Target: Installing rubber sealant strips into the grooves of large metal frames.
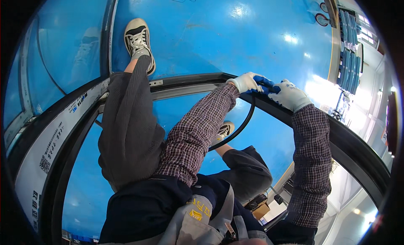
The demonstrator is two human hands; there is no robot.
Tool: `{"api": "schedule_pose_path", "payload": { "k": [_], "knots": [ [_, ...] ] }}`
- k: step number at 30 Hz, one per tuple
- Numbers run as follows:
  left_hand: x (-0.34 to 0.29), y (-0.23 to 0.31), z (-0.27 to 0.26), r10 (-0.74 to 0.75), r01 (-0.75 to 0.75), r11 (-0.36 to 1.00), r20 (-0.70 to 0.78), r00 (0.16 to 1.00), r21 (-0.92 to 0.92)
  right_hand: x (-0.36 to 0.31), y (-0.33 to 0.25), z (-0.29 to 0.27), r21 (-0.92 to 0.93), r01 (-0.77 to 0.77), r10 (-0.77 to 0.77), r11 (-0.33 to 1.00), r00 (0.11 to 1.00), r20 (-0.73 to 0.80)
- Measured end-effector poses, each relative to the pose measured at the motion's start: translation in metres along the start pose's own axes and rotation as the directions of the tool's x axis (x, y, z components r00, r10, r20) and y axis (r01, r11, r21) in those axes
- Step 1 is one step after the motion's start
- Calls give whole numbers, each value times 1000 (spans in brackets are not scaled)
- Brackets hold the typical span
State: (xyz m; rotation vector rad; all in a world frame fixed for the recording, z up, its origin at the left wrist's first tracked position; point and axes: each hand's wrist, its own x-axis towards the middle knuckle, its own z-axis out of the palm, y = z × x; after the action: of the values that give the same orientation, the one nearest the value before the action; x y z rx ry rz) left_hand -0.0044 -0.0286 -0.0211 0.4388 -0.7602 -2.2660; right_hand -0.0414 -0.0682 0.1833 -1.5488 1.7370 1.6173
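A dark metal frame [353, 146] stands around my legs, and both my hands meet at its far corner. My left hand [249, 83], in a white glove with blue-coated fingers, is closed on a black rubber strip [244, 123]. This strip hangs in a curve from under the hand toward my lap. My right hand [290, 95], gloved alike, lies just right of the left one over the frame bar. Its fingers are bent and pressed together against the strip at the bar; the exact contact is hidden under the gloves.
To the left stands another framed panel [63, 118] with a pale printed film along its edge. My shoe [138, 38] rests on the shiny blue floor [198, 38] beyond the frame. Wheels of a cart [322, 19] and stacked blue panels [348, 51] are at the far right.
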Motion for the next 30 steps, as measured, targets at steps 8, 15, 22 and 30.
{"api": "schedule_pose_path", "payload": {
  "k": [8,15,22,30],
  "knots": [
    [-3,0,-11,-41,33,993,-67,997,-114,10,3,3,51,-22,20,998,999,35],
    [4,-10,-8,-15,14,991,-13,1000,-130,7,-1,4,8,-35,35,999,999,5],
    [26,-16,-7,2,-26,949,79,997,314,9,-4,-2,3,-49,49,999,998,33],
    [25,-6,-1,-110,97,900,5,994,426,6,-8,-2,26,-73,73,997,997,12]
  ]
}}
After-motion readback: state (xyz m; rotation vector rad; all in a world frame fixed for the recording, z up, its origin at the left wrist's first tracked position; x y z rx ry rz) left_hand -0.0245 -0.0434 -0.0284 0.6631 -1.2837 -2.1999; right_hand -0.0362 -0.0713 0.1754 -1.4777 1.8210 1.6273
